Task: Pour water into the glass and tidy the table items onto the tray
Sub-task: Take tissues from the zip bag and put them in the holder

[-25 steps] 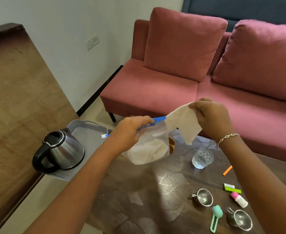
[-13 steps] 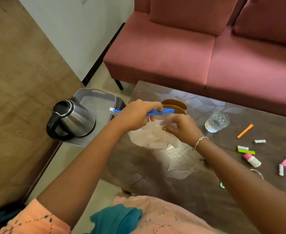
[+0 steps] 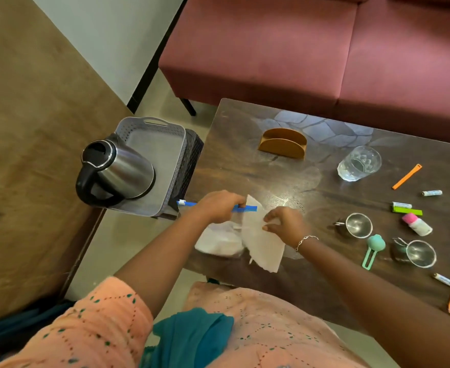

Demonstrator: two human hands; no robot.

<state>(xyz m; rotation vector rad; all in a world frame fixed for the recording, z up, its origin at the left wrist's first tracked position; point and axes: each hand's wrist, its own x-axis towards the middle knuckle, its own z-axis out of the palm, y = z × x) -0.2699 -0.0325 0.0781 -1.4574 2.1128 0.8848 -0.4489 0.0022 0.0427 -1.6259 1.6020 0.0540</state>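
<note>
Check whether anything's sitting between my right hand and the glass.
Nothing visible does. Only bare table lies between the right hand, which pinches a napkin, and the glass.

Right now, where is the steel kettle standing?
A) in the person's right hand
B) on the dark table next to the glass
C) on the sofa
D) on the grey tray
D: the kettle stands on the grey tray, which sits off the left end of the table.
</note>
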